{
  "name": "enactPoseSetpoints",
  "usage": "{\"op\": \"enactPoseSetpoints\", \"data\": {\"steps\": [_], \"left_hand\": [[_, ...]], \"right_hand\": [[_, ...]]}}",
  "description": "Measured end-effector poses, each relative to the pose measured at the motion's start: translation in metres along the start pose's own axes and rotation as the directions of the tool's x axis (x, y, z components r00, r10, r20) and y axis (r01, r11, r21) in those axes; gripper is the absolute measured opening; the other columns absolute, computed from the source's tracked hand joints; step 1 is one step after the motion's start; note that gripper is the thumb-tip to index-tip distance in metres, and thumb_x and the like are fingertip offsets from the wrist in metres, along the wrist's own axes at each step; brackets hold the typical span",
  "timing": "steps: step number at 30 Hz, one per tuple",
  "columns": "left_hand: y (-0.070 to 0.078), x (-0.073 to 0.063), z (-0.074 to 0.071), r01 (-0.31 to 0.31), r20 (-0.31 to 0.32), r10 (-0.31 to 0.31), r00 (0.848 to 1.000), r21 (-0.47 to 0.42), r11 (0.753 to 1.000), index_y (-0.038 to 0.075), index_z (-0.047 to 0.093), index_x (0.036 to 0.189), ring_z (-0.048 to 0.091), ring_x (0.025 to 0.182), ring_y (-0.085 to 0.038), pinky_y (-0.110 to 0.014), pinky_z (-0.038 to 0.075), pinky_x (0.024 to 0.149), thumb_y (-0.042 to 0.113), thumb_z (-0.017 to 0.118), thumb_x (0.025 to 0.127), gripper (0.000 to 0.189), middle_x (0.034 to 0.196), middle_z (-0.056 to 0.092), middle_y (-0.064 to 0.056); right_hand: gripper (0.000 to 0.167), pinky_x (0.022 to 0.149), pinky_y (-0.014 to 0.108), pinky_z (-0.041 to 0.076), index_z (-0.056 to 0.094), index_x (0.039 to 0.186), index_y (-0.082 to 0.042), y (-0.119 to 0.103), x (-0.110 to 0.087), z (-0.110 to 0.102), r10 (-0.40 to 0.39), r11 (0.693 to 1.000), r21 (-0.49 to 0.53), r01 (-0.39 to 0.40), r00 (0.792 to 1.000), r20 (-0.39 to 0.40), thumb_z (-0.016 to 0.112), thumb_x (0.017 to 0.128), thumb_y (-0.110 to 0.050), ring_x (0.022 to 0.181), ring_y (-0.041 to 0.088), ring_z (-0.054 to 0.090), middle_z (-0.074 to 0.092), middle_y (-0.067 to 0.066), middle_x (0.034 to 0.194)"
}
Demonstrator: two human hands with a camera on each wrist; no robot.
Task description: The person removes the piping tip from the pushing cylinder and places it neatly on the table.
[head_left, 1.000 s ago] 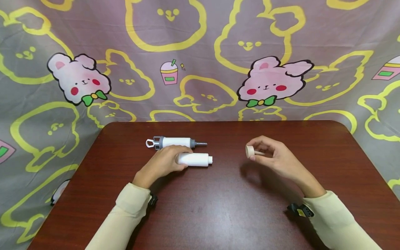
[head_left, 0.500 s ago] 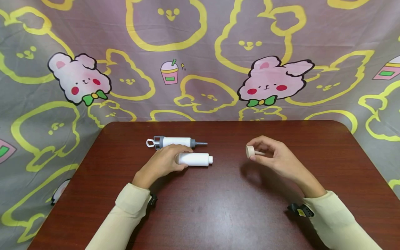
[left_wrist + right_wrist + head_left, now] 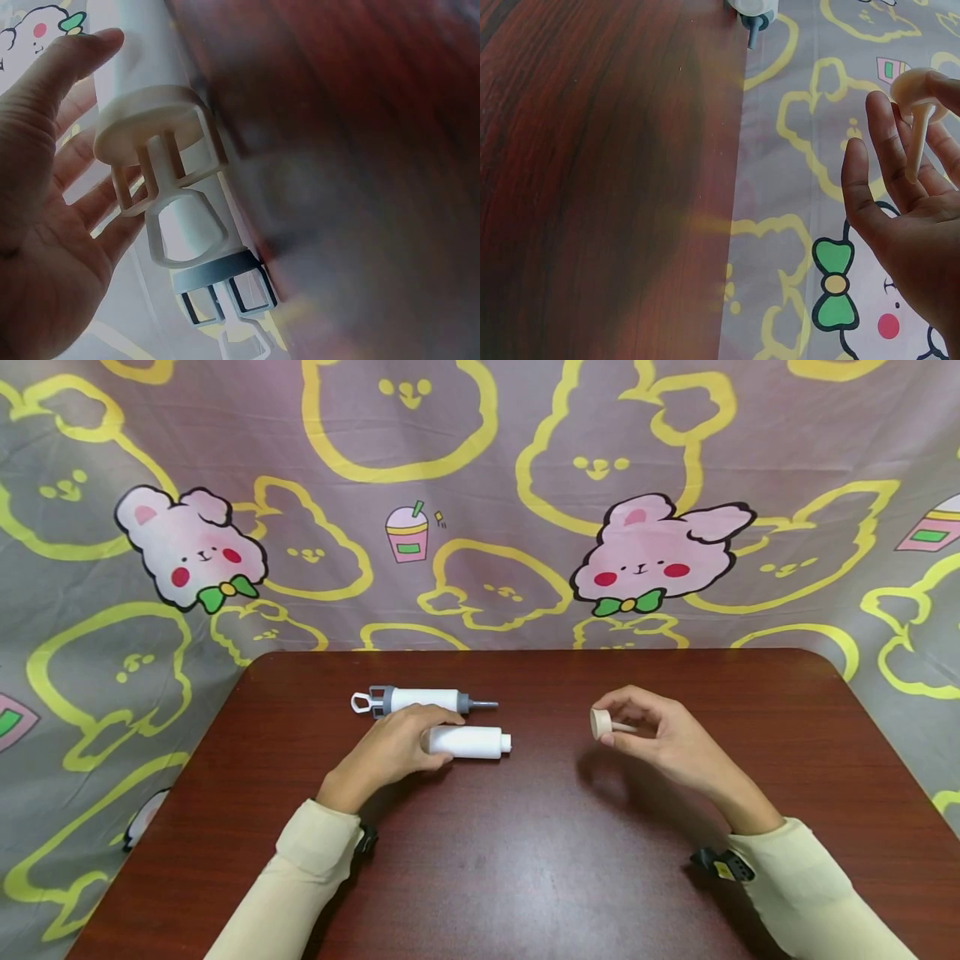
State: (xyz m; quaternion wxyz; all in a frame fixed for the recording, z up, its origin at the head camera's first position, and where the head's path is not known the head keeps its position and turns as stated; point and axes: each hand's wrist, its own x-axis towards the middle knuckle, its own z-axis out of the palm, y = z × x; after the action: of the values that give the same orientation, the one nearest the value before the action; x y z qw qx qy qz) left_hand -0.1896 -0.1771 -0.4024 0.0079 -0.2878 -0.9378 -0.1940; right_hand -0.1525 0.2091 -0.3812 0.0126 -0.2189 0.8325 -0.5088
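Note:
A white syringe-like tube point(image 3: 472, 742) lies crosswise near the middle of the table, its narrow bare tip pointing right. My left hand point(image 3: 393, 739) grips its rear end, thumb on the near side and fingers behind. In the left wrist view that end has a beige collar point(image 3: 116, 139) with a loop handle. My right hand point(image 3: 663, 727) pinches a beige nozzle cap point(image 3: 600, 724) above the table, to the right of the tube and apart from it. The cap's thin stem point(image 3: 919, 142) points back toward my palm. Part of the tube's rear is hidden by my left hand in the head view.
Just behind the held tube lies a similar white syringe-like tube point(image 3: 425, 701) with grey ends, a looped handle and a thin grey nozzle. The brown table point(image 3: 525, 860) ends at a patterned cloth backdrop point(image 3: 495, 485).

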Motion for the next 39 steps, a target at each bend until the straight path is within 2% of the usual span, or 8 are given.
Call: {"op": "enactPoseSetpoints", "data": {"steps": [9, 17, 26, 39], "left_hand": [[0.004, 0.000, -0.003, -0.023, -0.017, 0.023, 1.000, 0.000, 1.000, 0.021, 0.072, 0.128, 0.068, 0.115, -0.022, -0.043, 0.055, 0.097, 0.022, 0.090, 0.079, 0.052, 0.124, 0.074, -0.001], [0.011, 0.001, -0.006, -0.048, -0.033, 0.047, 0.998, -0.037, 0.998, 0.018, 0.072, 0.128, 0.067, 0.120, -0.022, -0.043, 0.054, 0.102, 0.019, 0.090, 0.079, 0.052, 0.127, 0.073, -0.001], [0.028, 0.007, -0.009, -0.113, -0.069, 0.107, 0.992, -0.086, 0.990, 0.017, 0.072, 0.130, 0.065, 0.125, -0.020, -0.040, 0.051, 0.109, 0.018, 0.087, 0.083, 0.049, 0.128, 0.073, 0.001], [0.052, 0.025, -0.004, -0.186, -0.091, 0.179, 0.980, -0.083, 0.979, 0.018, 0.069, 0.135, 0.064, 0.126, -0.017, -0.038, 0.051, 0.109, 0.021, 0.084, 0.087, 0.050, 0.132, 0.072, 0.003]], "right_hand": [[0.024, 0.076, 0.024, 0.054, 0.068, 0.121, -0.013, -0.001, 0.001, 0.001, -0.022, 1.000, 0.009, 0.022, 1.000, 0.002, 0.073, 0.097, -0.007, 0.090, 0.010, 0.070, 0.073, 0.009, 0.100], [0.025, 0.076, 0.024, 0.055, 0.068, 0.120, -0.011, 0.000, 0.001, 0.001, -0.022, 0.999, 0.026, 0.022, 1.000, 0.004, 0.072, 0.097, -0.005, 0.090, 0.009, 0.070, 0.074, 0.007, 0.100], [0.025, 0.076, 0.024, 0.055, 0.067, 0.121, -0.012, -0.001, 0.002, 0.001, -0.015, 1.000, 0.022, 0.015, 1.000, -0.003, 0.073, 0.097, -0.007, 0.091, 0.009, 0.070, 0.074, 0.008, 0.100], [0.028, 0.074, 0.025, 0.054, 0.066, 0.121, -0.012, -0.001, 0.003, 0.002, 0.001, 1.000, 0.004, -0.001, 1.000, -0.015, 0.076, 0.095, -0.008, 0.090, 0.010, 0.069, 0.072, 0.005, 0.100]]}}
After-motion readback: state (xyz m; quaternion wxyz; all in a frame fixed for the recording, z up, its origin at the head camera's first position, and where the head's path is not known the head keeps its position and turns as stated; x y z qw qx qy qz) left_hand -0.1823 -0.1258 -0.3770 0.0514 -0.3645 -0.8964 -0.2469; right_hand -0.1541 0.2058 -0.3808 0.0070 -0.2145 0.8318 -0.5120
